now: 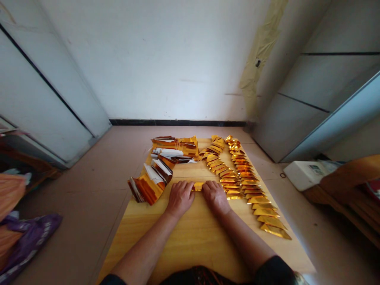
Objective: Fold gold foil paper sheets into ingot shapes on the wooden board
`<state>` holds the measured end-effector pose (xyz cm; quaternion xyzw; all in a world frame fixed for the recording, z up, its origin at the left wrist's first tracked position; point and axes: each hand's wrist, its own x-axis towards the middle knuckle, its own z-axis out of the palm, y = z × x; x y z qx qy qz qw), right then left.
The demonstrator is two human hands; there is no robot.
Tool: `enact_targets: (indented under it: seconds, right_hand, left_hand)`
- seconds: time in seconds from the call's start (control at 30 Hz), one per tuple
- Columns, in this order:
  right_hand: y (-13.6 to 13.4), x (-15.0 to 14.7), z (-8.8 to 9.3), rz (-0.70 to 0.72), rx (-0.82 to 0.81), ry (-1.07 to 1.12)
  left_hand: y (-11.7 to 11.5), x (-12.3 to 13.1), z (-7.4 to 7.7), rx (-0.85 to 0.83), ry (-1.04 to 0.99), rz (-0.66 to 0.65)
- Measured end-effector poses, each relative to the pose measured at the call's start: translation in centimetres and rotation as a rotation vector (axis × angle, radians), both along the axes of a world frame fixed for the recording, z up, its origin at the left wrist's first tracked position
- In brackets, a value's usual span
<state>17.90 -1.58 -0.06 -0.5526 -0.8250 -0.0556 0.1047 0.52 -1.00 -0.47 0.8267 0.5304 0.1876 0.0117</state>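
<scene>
- One end of a gold foil strip (198,186) is gripped by the curled fingers of the left hand (180,198), the other by those of the right hand (215,196); the thumbs are hidden, so whether the ends are pinched or pressed flat cannot be told.
- The strip is held crosswise between the hands, at the middle of the wooden table (178,237), its centre left uncovered.
- Even pressure is best applied from both sides, with the long edges lined up before any crease is pressed; thin foil would probably be wrinkled or skewed by an uneven pull.
- Beyond the left hand, loose foil sheets (150,189) are heaped, and a second foil bundle (188,148) is laid farther back.
- Beside the right hand, an inner row of folded pieces (219,168) is overlapped closely; elbow room is best left there.
- Farther right, an outer row of folded pieces (251,186) is ranged along the table's edge.
</scene>
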Motion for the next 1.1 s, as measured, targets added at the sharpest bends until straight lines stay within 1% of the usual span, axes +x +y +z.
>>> enact_targets:
  seconds: [0.17, 0.3, 0.43, 0.5, 0.63, 0.73, 0.8, 0.83, 0.9, 1.0, 1.1]
  right_hand:
    - [0.2, 0.0, -0.1, -0.025, -0.012, -0.006]
    - [0.5, -0.4, -0.3, -0.021, -0.049, -0.023]
    - [0.6, -1.1, 0.1, -0.025, -0.082, -0.055]
    - [0.6, -1.5, 0.5, -0.046, -0.086, -0.059]
    - [0.5, -2.4, 0.9, -0.094, -0.099, -0.017]
    - [0.6, -3.0, 0.8, -0.132, -0.121, 0.096]
    - [0.7, -3.5, 0.6, -0.163, -0.134, 0.207]
    - [0.7, -3.7, 0.4, -0.178, -0.139, 0.269]
    - [0.7, -4.0, 0.2, -0.212, -0.148, 0.390]
    - [0.6, -4.2, -0.1, -0.280, -0.155, 0.499]
    - [0.6, -4.0, -0.3, -0.321, -0.143, 0.564]
  left_hand:
    - [0.3, 0.0, -0.4, -0.022, -0.050, 0.050]
    - [0.9, 0.2, -0.5, -0.104, -0.139, 0.123]
    - [1.4, 0.7, -0.3, -0.190, -0.255, 0.174]
    - [1.6, 1.1, -0.3, -0.226, -0.379, 0.222]
    - [1.8, 1.7, -0.6, -0.277, -0.773, 0.270]
    - [1.8, 2.4, -0.9, -0.290, -1.011, 0.283]
    - [1.7, 3.0, -1.0, -0.298, -1.102, 0.268]
    - [1.6, 3.3, -0.9, -0.302, -1.121, 0.254]
    - [1.5, 3.8, -0.6, -0.287, -1.076, 0.235]
    - [1.3, 4.0, 0.1, -0.188, -0.887, 0.191]
    - [1.5, 3.6, 0.8, -0.054, -0.713, 0.054]
